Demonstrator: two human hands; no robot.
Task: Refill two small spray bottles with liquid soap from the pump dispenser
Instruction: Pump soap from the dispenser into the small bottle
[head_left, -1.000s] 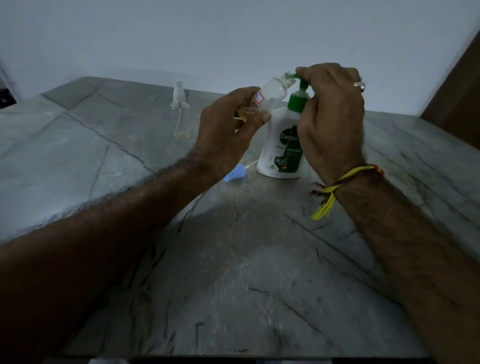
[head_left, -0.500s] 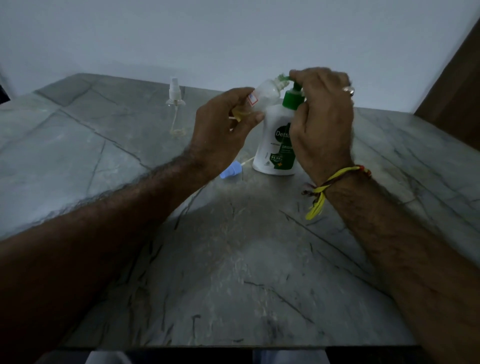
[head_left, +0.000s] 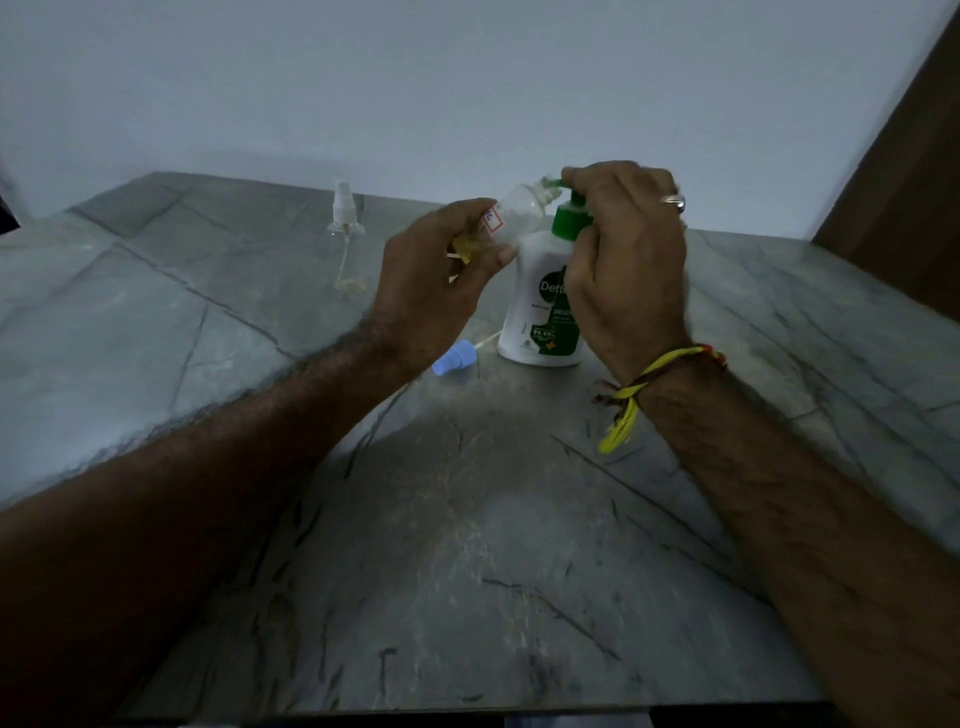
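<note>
A white pump dispenser (head_left: 535, 306) with a green label and green pump stands upright on the marble table (head_left: 467, 519). My right hand (head_left: 623, 260) covers its green pump head, fingers curled over the top and nozzle. My left hand (head_left: 441, 280) holds a small clear uncapped spray bottle (head_left: 514, 213), tilted so that its open neck meets the green nozzle; a little yellow liquid sits at its bottom end. A second clear spray bottle (head_left: 345, 239) with a white sprayer on it stands upright at the back left. A blue spray cap (head_left: 451, 361) with its dip tube lies on the table beside the dispenser.
A pale wall runs behind the table. A brown wooden panel (head_left: 904, 171) stands at the far right. The table's front edge lies close to the bottom of the view.
Both hands, the tilted bottle and the dispenser keep the same pose. The pump head looks a little lower than a second ago. The view has shifted slightly.
</note>
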